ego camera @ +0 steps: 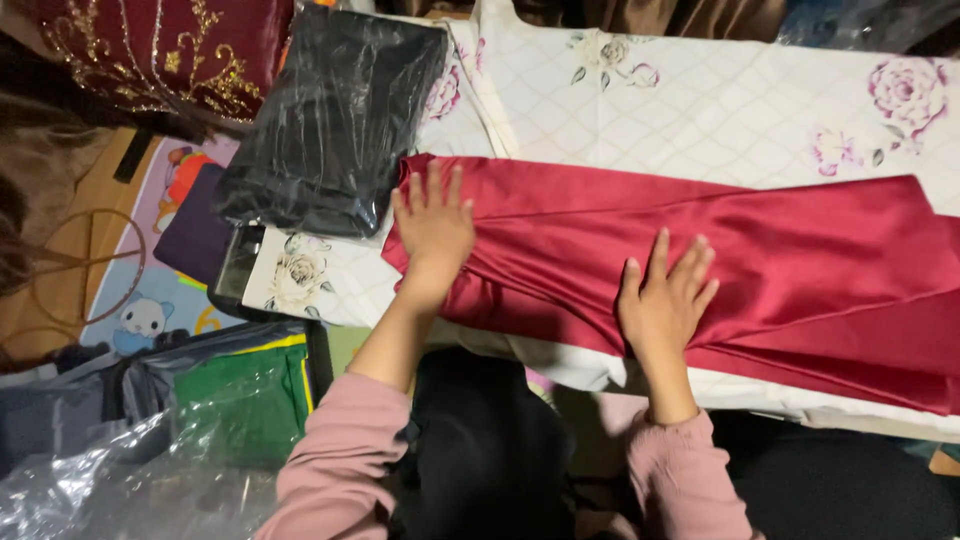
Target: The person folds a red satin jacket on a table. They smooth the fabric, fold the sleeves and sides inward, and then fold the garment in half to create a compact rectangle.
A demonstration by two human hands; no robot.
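Note:
A folded length of shiny dark red cloth (780, 250) lies across a white sheet printed with pink roses (720, 110). My left hand (432, 228) rests flat on the cloth's left end, fingers spread. My right hand (663, 295) presses flat on the cloth's near fold, fingers apart. Both arms wear pink sleeves. Neither hand grips anything.
A black garment in a clear plastic bag (335, 115) lies left of the cloth. A maroon fabric with gold embroidery (160, 55) sits at the top left. Green and dark packed items in plastic (250, 400) lie at the lower left on a cartoon-printed mat (140, 320).

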